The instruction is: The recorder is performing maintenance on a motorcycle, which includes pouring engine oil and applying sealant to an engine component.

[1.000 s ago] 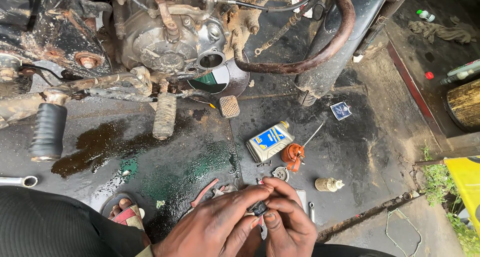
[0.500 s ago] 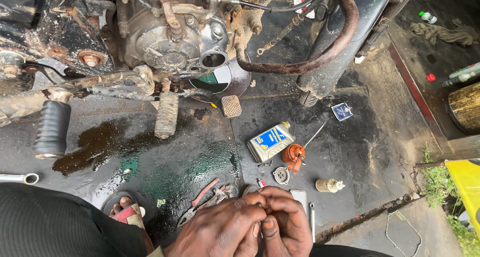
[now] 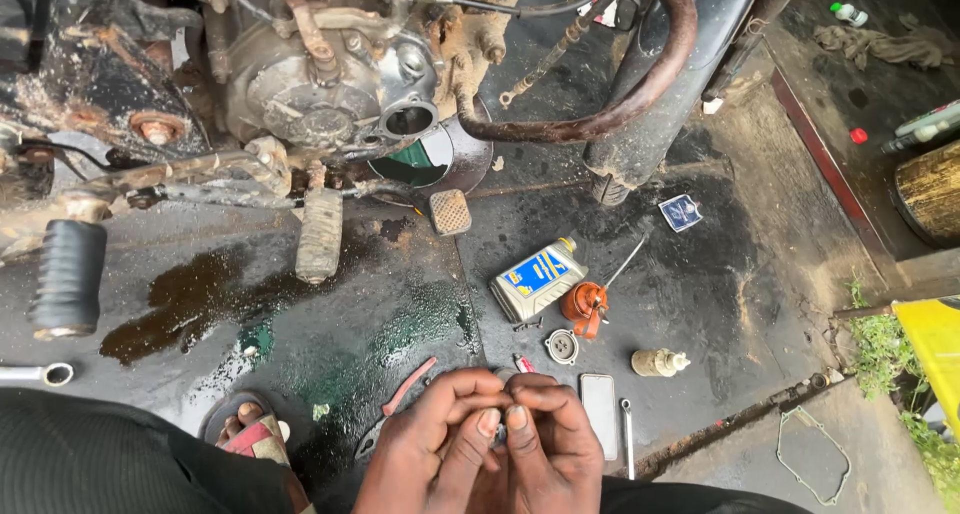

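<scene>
**Small part pinched between two hands, low over an oily floor**

Small part, almost wholly hidden, sits between the fingertips of both hands at the near edge of the scene; its kind cannot be told. The left hand (image 3: pixel 440 444) curls in from the left, thumb and forefinger closed toward the middle. The right hand (image 3: pixel 545 439) meets it, fingertips bent down and pinching the same spot, so the two hands touch. To do such fine work well, it seems wise to keep the grip low over the floor and the fingers dry, since oil lies all about.

Just right of the hands lie a flat pale phone (image 3: pixel 599 402) and a slim metal spanner (image 3: pixel 627 436). Just left, red-handled pliers (image 3: pixel 395 409) rest on the wet concrete floor (image 3: pixel 720 304), which is dark, greasy and streaked green. A little farther off are a round metal cap (image 3: pixel 562 346), a small cream-coloured bottle (image 3: pixel 657 362) on its side, an orange oil can (image 3: pixel 585 302) with a thin spout, and a grey plastic oil bottle (image 3: pixel 537 279) with a blue and yellow label.

Far and left stands the motorcycle engine (image 3: pixel 320 84), its cast casing dull and rust-caked, with a rusty curved exhaust pipe (image 3: pixel 620 114) to the right and a ribbed black rubber footpeg (image 3: pixel 68 274) at far left. A sandalled foot (image 3: pixel 250 429) shows near left.
</scene>
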